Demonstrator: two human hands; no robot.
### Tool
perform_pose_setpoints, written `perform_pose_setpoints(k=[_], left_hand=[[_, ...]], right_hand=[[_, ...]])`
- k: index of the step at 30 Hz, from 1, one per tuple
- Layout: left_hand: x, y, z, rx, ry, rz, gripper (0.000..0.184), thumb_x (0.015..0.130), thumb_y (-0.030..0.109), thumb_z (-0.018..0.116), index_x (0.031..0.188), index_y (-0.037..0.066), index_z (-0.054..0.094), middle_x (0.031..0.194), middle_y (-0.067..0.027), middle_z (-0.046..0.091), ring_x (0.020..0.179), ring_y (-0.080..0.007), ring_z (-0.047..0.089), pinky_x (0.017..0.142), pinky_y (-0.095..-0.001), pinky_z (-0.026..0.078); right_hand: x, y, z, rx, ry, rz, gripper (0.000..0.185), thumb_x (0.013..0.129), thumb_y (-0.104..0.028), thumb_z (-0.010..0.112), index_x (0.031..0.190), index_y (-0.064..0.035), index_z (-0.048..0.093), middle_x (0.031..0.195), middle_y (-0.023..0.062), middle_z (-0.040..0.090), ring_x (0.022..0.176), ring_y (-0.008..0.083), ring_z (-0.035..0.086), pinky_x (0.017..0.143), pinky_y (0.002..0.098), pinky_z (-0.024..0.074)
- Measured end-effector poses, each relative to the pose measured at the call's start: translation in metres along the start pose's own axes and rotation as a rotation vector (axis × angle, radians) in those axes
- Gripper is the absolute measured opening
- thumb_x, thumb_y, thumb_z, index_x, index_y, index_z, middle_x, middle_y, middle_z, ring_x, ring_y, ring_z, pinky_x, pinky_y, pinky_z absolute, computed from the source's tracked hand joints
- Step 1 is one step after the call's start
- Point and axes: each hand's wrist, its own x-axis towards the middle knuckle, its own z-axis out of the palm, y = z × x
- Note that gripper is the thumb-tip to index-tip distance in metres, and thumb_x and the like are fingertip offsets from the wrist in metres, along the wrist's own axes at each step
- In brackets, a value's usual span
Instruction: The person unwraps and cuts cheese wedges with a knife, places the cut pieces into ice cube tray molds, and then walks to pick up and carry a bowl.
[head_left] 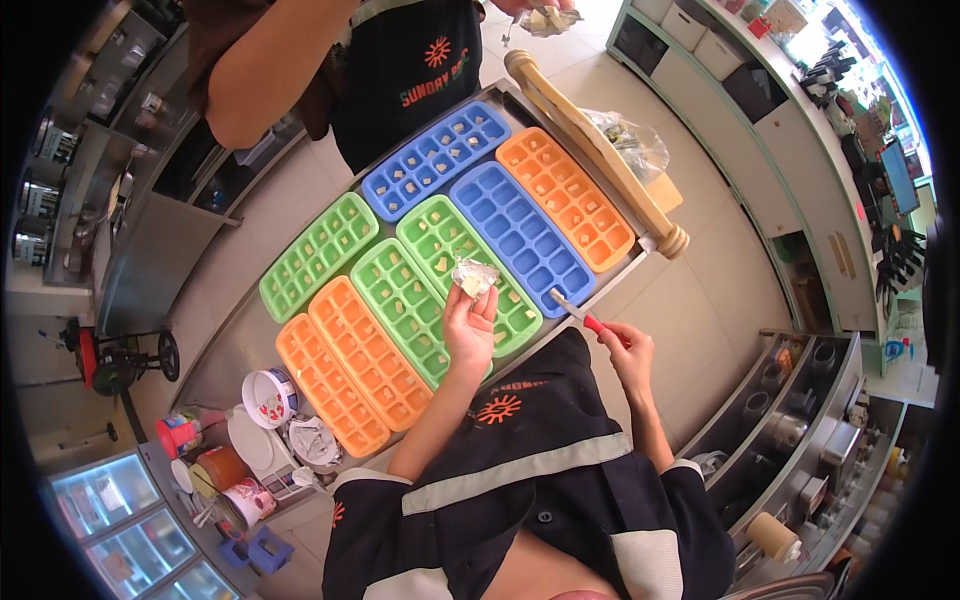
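My left hand is palm up, its fingers curled under a crumpled foil wrapper with a pale, butter-like block in it. It is above a green ice cube tray. My right hand grips the red handle of a small knife. A pale bit sits at the blade's tip, over the near end of a blue ice cube tray. That tray's compartments look mostly bare. Small pale cubes lie in many compartments of the neighbouring green trays and the orange ice cube tray.
More trays, including another blue tray, cover the metal table. A wooden rail runs along its right side. Opposite stands a person in a dark apron, a hand holding foil. Tubs and jars stand at the left near corner.
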Motion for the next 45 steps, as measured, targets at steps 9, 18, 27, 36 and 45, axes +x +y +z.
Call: perform_pose_setpoints(k=[9, 18, 27, 36, 45], left_hand=[[-0.004, -0.004, 0.005, -0.018, -0.036, -0.032, 0.039, 0.083, 0.005, 0.036, 0.121, 0.001, 0.033, 0.115, -0.0100, 0.046, 0.103, -0.0207, 0.049, 0.092, -0.0353, 0.037], [-0.011, -0.022, 0.007, 0.003, -0.082, -0.065, 0.033, 0.085, 0.005, 0.037, 0.118, 0.002, 0.037, 0.112, -0.0086, 0.048, 0.102, -0.0189, 0.049, 0.093, -0.0351, 0.036], [-0.013, -0.023, 0.009, 0.006, -0.139, -0.074, 0.032, 0.086, 0.006, 0.037, 0.118, 0.002, 0.038, 0.113, -0.0084, 0.048, 0.103, -0.0187, 0.049, 0.092, -0.0340, 0.037], [-0.015, -0.023, 0.005, 0.011, -0.178, -0.096, 0.033, 0.086, 0.005, 0.034, 0.119, 0.001, 0.037, 0.114, -0.0093, 0.047, 0.103, -0.0200, 0.049, 0.090, -0.0334, 0.038], [-0.013, -0.020, 0.009, 0.000, -0.119, -0.166, 0.033, 0.082, 0.003, 0.032, 0.115, 0.000, 0.039, 0.113, -0.0116, 0.047, 0.105, -0.0229, 0.047, 0.092, -0.0347, 0.038]], right_hand=[[0.003, -0.012, -0.001, -0.224, 0.272, -0.492, 0.014, 0.071, -0.002, 0.059, 0.085, 0.0000, 0.060, 0.069, 0.0090, 0.059, 0.048, 0.0105, 0.050, 0.040, 0.0201, 0.0375], [-0.018, -0.056, 0.022, -0.281, 0.181, -0.815, 0.024, 0.064, 0.002, 0.062, 0.087, -0.0004, 0.059, 0.074, 0.0101, 0.058, 0.058, 0.0207, 0.058, 0.048, 0.0260, 0.0456], [-0.017, -0.057, 0.029, -0.258, 0.153, -0.852, 0.020, 0.066, 0.004, 0.062, 0.086, 0.0006, 0.059, 0.073, 0.0108, 0.058, 0.057, 0.0195, 0.058, 0.049, 0.0257, 0.0462], [-0.015, -0.057, 0.029, -0.256, 0.110, -0.805, 0.020, 0.066, 0.004, 0.061, 0.086, 0.0002, 0.059, 0.073, 0.0110, 0.058, 0.057, 0.0204, 0.058, 0.049, 0.0262, 0.0461], [-0.007, -0.034, 0.031, -0.462, 0.252, -0.975, 0.024, 0.061, 0.004, 0.062, 0.085, -0.0011, 0.060, 0.076, 0.0108, 0.058, 0.056, 0.0188, 0.056, 0.048, 0.0254, 0.0443]])
